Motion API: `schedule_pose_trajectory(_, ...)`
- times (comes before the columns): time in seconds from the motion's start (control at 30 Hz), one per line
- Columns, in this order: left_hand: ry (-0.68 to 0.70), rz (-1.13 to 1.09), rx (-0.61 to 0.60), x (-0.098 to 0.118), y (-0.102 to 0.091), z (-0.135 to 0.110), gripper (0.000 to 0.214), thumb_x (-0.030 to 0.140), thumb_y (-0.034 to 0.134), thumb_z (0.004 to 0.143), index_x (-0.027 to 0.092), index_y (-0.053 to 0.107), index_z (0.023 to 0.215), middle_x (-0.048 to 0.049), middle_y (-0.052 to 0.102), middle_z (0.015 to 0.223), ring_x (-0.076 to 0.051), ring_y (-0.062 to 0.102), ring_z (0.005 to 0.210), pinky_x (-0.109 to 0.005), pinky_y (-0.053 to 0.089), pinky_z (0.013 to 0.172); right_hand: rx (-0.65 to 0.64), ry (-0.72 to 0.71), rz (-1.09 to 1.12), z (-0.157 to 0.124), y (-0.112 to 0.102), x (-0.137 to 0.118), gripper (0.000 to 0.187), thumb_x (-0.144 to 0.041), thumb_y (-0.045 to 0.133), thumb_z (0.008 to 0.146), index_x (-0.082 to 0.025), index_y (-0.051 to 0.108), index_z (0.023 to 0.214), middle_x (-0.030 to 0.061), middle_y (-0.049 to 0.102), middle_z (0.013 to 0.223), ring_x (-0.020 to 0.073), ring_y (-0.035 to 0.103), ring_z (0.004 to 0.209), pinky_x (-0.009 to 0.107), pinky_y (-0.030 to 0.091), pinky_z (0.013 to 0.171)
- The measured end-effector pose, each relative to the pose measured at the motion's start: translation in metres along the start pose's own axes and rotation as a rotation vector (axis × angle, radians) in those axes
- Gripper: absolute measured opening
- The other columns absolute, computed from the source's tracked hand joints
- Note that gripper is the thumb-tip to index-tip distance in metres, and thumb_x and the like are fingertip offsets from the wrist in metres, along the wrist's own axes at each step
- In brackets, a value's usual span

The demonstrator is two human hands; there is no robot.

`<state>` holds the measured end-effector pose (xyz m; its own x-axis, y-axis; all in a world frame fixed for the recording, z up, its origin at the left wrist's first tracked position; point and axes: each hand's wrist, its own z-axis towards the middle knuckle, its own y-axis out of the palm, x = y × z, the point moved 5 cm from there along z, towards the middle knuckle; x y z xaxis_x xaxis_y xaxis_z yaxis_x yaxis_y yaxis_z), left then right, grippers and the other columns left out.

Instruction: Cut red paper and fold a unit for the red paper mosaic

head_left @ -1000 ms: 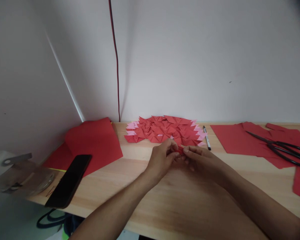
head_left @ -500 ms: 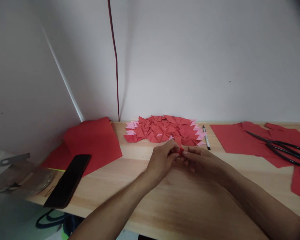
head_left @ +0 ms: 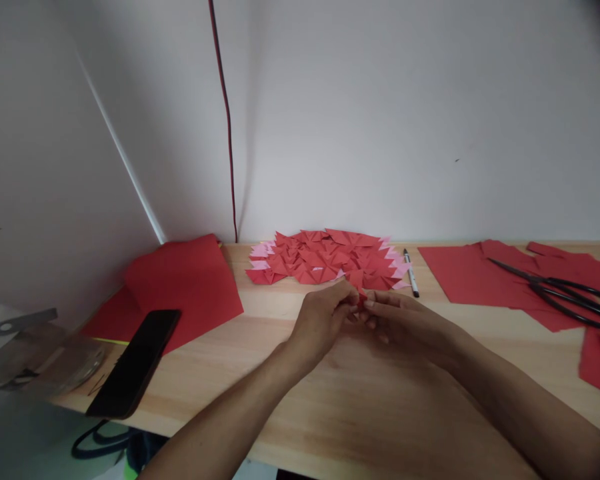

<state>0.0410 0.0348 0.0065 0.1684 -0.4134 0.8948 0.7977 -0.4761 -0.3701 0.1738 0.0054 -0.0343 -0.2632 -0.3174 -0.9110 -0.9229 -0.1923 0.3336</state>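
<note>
Between my two hands is a small piece of folded red paper (head_left: 362, 298), mostly covered by the fingers. My left hand (head_left: 327, 313) pinches it from the left with thumb and bent forefinger. From the right, my right hand (head_left: 397, 317) grips the same piece between thumb and fingertips. Just behind the hands, against the wall, lies a spread of folded red paper pieces (head_left: 325, 257) with pink ones (head_left: 397, 261) at both ends. Some of the nearest pieces are partly hidden by the hands.
Black-handled scissors (head_left: 555, 290) lie on red paper sheets (head_left: 465, 277) at the right. A pen (head_left: 411, 273) sits beside the folded pieces. To the left are a red sheet (head_left: 195, 280), a black phone (head_left: 135, 363) and a clear container (head_left: 65, 360). A cord (head_left: 226, 107) hangs down the wall.
The view has shifted very slightly. Both hands stay at the red paper in nearly the same pose, with hardly any finger movement.
</note>
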Motion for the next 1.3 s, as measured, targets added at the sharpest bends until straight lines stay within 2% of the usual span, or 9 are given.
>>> schedule_pose_trajectory(0.3,0.034,-0.006,-0.010,0.001,-0.001,0.002,0.011,0.009,0.053,0.078,0.019,0.058,0.075,0.0019,0.062,0.073,-0.011,0.058,0.070,-0.020,0.045,0.066,0.043,0.053,0.024,0.000,-0.003,0.000,0.030,-0.039,0.075,0.070,-0.016,0.056,0.075,0.0023,0.058,0.075,0.0094,0.051,0.061,0.019,0.036,0.046)
schedule_pose_trajectory(0.47,0.026,-0.018,-0.053,0.002,-0.001,0.003,0.012,0.007,0.053,0.077,0.018,0.059,0.075,0.0009,0.064,0.074,-0.011,0.058,0.070,-0.020,0.045,0.068,0.020,0.054,0.014,-0.001,-0.004,0.000,0.029,-0.040,0.075,0.071,-0.017,0.058,0.076,0.0021,0.058,0.076,0.0095,0.051,0.063,0.020,0.038,0.047)
schedule_pose_trajectory(0.9,-0.008,-0.106,-0.127,-0.003,-0.002,0.003,0.010,0.009,0.054,0.079,0.017,0.060,0.080,-0.0015,0.066,0.077,-0.013,0.064,0.075,-0.023,0.048,0.070,-0.031,-0.067,-0.327,-0.002,-0.007,-0.008,0.032,-0.047,0.062,0.082,-0.016,0.059,0.076,0.0007,0.056,0.074,0.0079,0.047,0.059,0.021,0.038,0.051)
schedule_pose_trajectory(1.13,-0.088,-0.233,-0.161,-0.003,0.000,0.005,0.008,0.007,0.055,0.075,0.014,0.058,0.077,-0.0018,0.065,0.073,-0.014,0.065,0.070,-0.024,0.049,0.067,0.006,-0.019,-0.380,-0.002,-0.009,-0.009,0.039,-0.054,0.067,0.074,-0.016,0.059,0.072,0.0026,0.059,0.074,0.0092,0.048,0.058,0.023,0.040,0.050)
schedule_pose_trajectory(1.3,-0.069,-0.249,-0.182,-0.007,0.000,0.006,0.007,0.009,0.055,0.077,0.014,0.058,0.080,-0.0027,0.065,0.077,-0.014,0.065,0.073,-0.023,0.049,0.068,-0.009,0.002,-0.307,-0.001,-0.010,-0.008,0.039,-0.053,0.068,0.073,-0.015,0.059,0.072,0.0016,0.059,0.073,0.0080,0.049,0.059,0.021,0.039,0.049)
